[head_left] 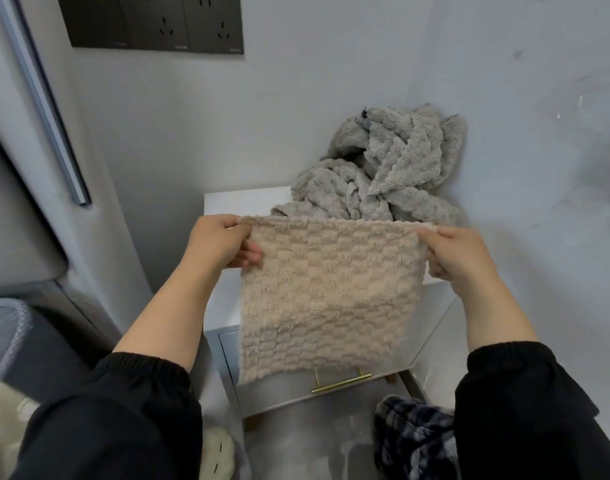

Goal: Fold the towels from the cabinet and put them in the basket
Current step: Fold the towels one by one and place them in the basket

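The left hand (220,244) and right hand (459,254) are each pinching a top corner of the beige towel (331,299), which is hanging between them, edge running left-right, near the cabinet (227,202).

Black wall sockets (151,22), plaid fabric (414,441)

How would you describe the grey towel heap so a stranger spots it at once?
Find the white cabinet in the wall corner. The grey towel heap sits on its top at the back. Unlike the beige towel held up by the left hand and right hand, it is crumpled and untouched.
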A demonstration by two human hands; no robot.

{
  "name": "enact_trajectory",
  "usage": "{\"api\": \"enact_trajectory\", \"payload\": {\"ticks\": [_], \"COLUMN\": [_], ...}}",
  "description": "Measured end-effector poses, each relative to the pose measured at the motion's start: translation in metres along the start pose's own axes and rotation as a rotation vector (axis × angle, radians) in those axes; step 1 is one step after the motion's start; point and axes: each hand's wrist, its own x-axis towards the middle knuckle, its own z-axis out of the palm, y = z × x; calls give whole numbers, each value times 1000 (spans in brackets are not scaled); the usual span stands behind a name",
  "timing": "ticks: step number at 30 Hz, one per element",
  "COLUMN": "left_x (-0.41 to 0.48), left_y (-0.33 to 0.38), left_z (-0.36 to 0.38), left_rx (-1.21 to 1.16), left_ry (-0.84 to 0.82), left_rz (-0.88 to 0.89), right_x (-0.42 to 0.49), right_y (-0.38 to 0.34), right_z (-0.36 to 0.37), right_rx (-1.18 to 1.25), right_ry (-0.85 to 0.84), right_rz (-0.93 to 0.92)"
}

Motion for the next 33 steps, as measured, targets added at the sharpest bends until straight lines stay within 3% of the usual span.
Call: {"api": "enact_trajectory", "payload": {"ticks": [2,6,12,14,18,22,26,31,33], "left_x": [0,4,9,13,20,18,7,-5,-8], "left_y": [1,-4,13,13,-5,-12,-10,-6,-7], "left_z": [3,8,10,9,9,7,3,-8,-14], "left_rx": [-183,-301,-607,-642,-549,-347,-191,-178,-52], "left_ry": [-49,-98,-101,-93,-39,-120,-164,-195,-237], "left_rz": [-89,-108,121,144,-41,-190,-154,-126,-94], "right_x": [-3,-1,1,4,6,5,-3,-11,-13], "right_y": [-2,-2,-22,-22,-3,4,7,4,8], "right_z": [3,7,23,25,20,9,1,-11,-14], "right_rx": [130,296,676,641,334,221,181,343,270], "right_ry": [-88,-184,-228,-214,-166,-205,-255,-337,-333], "right_rz": [130,240,-51,-114,-64,51,102,174,190]}}
